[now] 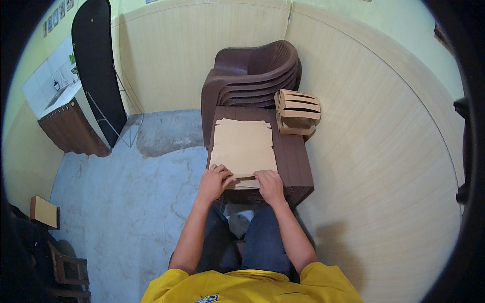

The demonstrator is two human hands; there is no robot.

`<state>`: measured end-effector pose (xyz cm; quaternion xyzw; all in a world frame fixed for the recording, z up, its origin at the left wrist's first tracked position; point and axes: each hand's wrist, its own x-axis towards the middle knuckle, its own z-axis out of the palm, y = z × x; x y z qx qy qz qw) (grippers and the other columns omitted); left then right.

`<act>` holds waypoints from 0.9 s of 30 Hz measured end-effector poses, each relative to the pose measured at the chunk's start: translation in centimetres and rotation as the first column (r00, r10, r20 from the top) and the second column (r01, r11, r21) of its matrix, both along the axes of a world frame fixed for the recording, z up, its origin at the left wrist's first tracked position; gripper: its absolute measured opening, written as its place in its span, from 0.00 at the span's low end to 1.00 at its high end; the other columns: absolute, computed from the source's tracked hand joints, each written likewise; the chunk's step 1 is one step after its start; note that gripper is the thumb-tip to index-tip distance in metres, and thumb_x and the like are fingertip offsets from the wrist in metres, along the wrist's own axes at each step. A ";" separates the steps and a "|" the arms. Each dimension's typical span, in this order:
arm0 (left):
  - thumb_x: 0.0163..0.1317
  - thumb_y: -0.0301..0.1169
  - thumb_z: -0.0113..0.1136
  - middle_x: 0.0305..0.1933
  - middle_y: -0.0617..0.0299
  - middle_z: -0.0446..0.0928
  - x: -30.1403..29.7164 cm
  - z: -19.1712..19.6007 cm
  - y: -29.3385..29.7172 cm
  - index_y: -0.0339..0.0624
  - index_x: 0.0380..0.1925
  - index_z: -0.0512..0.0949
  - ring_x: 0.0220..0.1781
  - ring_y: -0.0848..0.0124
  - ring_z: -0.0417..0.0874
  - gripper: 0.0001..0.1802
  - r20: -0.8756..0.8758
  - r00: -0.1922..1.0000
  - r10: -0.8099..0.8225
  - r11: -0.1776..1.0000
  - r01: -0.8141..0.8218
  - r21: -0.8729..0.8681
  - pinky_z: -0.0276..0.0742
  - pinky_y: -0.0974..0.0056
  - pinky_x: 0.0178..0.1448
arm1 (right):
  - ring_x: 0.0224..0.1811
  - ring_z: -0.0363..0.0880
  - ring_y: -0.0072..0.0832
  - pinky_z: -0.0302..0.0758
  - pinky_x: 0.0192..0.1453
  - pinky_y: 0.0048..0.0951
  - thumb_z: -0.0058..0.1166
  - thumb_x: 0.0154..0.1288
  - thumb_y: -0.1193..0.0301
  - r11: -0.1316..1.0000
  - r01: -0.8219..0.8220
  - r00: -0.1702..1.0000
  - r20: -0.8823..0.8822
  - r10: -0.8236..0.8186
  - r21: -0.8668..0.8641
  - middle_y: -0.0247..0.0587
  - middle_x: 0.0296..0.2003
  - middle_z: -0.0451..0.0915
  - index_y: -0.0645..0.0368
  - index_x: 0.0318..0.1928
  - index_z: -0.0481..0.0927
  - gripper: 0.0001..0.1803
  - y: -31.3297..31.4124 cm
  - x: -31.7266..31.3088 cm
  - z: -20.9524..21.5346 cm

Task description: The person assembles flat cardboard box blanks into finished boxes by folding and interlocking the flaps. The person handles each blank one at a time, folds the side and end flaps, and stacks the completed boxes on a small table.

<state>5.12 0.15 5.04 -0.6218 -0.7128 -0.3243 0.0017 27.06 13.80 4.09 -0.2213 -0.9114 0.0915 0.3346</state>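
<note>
Seated at the near end of a brown table [295, 159], I work the front edge of a flat tan card sheet [243, 144], its notched far edge pointing toward the far end of the table. My left hand [217, 179] and right hand [270, 183] are apart, each pinched on the sheet near one of its front corners, a short span of edge bare between them. That edge sits slightly raised, a dark gap beneath it; more card [245, 185] shows underneath, at the table's near rim.

The step looks like bending the front flap along its crease, and it calls for even hands: both corners should rise together, thumbs pressing along the line, so that the fold runs straight and the card does not buckle mid-span. Lifting one side first could skew the crease or tear a notch. A slow run of the fingers from centre to corners would sharpen it, and the sheet below should be left lying flat.

On the table's far right corner stands a bundle of folded card [298, 111]; beyond the table's far end rise stacked brown chairs [252, 76]. Well left of the table is a curtained sink [63, 96].
</note>
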 end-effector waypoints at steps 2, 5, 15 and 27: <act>0.67 0.51 0.71 0.43 0.62 0.86 -0.7 -0.1 0.8 0.46 0.38 0.92 0.50 0.56 0.84 0.19 0.001 1.000 -0.008 1.000 0.008 -0.005 0.80 0.51 0.54 | 0.48 0.85 0.44 0.77 0.54 0.46 0.58 0.72 0.71 1.000 0.005 1.000 -0.005 -0.005 -0.005 0.41 0.41 0.87 0.56 0.46 0.84 0.06 0.1 -0.3 0.2; 0.66 0.52 0.70 0.38 0.59 0.85 -1.6 -0.1 1.9 0.45 0.36 0.92 0.44 0.53 0.86 0.21 0.009 1.000 -0.001 0.999 0.001 -0.035 0.81 0.49 0.49 | 0.47 0.85 0.45 0.76 0.52 0.47 0.59 0.73 0.71 0.999 -0.007 1.000 -0.012 0.007 -0.051 0.42 0.39 0.86 0.56 0.45 0.84 0.05 0.7 -0.6 0.7; 0.67 0.55 0.70 0.38 0.54 0.87 -2.2 0.2 2.8 0.43 0.35 0.91 0.42 0.50 0.89 0.24 0.080 0.993 0.092 0.990 -0.083 -0.111 0.82 0.47 0.46 | 0.49 0.84 0.46 0.76 0.54 0.47 0.61 0.73 0.68 0.999 -0.019 0.994 0.107 0.022 -0.032 0.44 0.43 0.85 0.56 0.49 0.83 0.09 3.2 -1.6 1.9; 0.61 0.51 0.77 0.46 0.58 0.82 0.5 -1.1 2.7 0.48 0.44 0.91 0.55 0.53 0.82 0.21 0.174 0.913 0.369 0.907 -0.394 0.146 0.81 0.50 0.53 | 0.70 0.65 0.46 0.64 0.74 0.51 0.72 0.64 0.46 0.948 0.314 0.944 0.121 -0.306 -0.051 0.43 0.61 0.76 0.42 0.69 0.85 0.35 4.3 -1.9 0.3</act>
